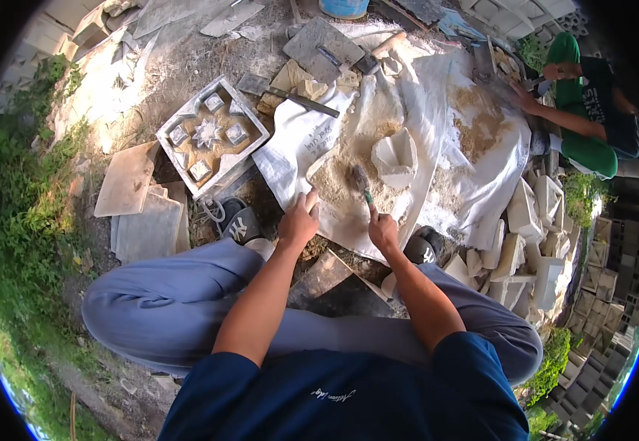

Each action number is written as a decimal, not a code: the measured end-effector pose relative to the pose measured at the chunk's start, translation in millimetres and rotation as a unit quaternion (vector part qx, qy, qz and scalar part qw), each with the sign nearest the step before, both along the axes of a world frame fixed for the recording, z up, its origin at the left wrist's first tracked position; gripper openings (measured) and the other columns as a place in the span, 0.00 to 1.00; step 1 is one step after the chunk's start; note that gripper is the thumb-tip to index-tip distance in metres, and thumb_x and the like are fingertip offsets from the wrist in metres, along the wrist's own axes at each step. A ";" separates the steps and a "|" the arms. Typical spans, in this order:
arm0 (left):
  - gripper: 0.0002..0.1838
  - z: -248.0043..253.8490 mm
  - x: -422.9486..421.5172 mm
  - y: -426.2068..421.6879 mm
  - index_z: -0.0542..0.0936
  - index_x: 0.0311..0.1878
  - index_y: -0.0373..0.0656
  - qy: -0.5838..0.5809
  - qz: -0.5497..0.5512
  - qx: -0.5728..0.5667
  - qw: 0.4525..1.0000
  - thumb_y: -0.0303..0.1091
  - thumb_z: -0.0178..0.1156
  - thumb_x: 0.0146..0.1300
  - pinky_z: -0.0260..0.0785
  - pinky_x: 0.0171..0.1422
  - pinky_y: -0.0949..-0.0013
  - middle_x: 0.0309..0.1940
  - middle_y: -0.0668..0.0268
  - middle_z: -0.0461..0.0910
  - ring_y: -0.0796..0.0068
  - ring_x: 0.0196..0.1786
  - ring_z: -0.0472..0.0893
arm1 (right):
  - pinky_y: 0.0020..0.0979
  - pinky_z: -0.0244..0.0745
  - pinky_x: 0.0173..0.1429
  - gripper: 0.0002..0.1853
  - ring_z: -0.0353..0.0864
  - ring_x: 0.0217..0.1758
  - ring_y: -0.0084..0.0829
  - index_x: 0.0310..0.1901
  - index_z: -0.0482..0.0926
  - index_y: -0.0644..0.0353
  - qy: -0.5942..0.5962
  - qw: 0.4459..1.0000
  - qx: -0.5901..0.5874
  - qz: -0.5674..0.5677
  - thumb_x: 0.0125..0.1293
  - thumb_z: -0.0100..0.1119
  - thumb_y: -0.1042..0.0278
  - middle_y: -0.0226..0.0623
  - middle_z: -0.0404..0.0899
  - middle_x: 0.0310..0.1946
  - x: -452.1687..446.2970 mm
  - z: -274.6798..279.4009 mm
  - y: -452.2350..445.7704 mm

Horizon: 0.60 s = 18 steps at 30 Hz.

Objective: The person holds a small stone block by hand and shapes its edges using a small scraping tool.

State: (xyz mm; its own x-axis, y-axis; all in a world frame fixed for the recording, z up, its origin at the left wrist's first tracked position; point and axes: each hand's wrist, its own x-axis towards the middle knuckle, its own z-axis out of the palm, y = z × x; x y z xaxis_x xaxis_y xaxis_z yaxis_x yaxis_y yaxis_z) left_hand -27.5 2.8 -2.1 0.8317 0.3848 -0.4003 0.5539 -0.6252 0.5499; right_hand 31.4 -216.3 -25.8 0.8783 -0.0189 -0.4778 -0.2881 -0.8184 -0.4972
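My right hand (384, 231) is closed round the green handle of a small brush (361, 178). The brush's dark head rests over sandy powder on a white sack cloth (437, 173). Just beyond it sits a pale, hollow, angular block (395, 158). My left hand (299, 220) has its fingers curled together at the near edge of the cloth, beside a sandy patch; what they hold, if anything, is hidden. To the left lies a square mould-like frame (253, 140) with a star and several small raised blocks inside.
A hammer (369, 63), a flat-bladed tool (290, 96) and slabs (323, 48) lie ahead. Flat boards (127, 180) lean at left. Pale blocks (525, 250) are piled at right. A co-worker (591, 103) sits at upper right. A blue bucket (343, 7) stands at the back.
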 end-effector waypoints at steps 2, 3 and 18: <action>0.18 -14.3 -4.5 0.4 0.73 0.59 0.50 -0.018 -0.014 0.007 1.000 0.43 0.55 0.68 0.71 0.54 0.46 0.50 0.48 0.76 0.40 0.52 0.77 | 0.53 0.69 0.36 0.33 0.76 0.28 0.64 0.25 0.78 0.73 -0.042 0.998 0.042 0.022 0.74 0.47 0.46 0.67 0.74 0.22 5.0 24.1 4.2; 0.18 -17.5 -7.0 0.1 0.73 0.59 0.50 -0.013 -0.013 0.006 1.000 0.43 0.55 0.68 0.71 0.54 0.46 0.50 0.48 0.76 0.40 0.52 0.77 | 0.52 0.68 0.34 0.31 0.74 0.26 0.64 0.25 0.76 0.73 -0.084 0.993 0.070 0.041 0.75 0.48 0.48 0.65 0.72 0.20 0.1 26.8 3.9; 0.21 -14.2 -4.3 1.1 0.72 0.58 0.44 -0.041 -0.001 0.020 0.999 0.46 0.56 0.67 0.74 0.53 0.46 0.48 0.48 0.78 0.41 0.51 0.79 | 0.55 0.70 0.38 0.30 0.75 0.30 0.66 0.24 0.77 0.69 -0.090 0.989 0.078 0.092 0.74 0.48 0.48 0.65 0.74 0.22 -15.2 25.2 10.5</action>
State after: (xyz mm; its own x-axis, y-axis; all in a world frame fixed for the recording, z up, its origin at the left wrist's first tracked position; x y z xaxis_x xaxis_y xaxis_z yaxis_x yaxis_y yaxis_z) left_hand -31.8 3.9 -16.3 0.8623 0.3968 -0.3147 0.5060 -0.6495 0.5675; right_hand 16.2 -205.9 -0.6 0.9310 0.2114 -0.2975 -0.0358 -0.7583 -0.6510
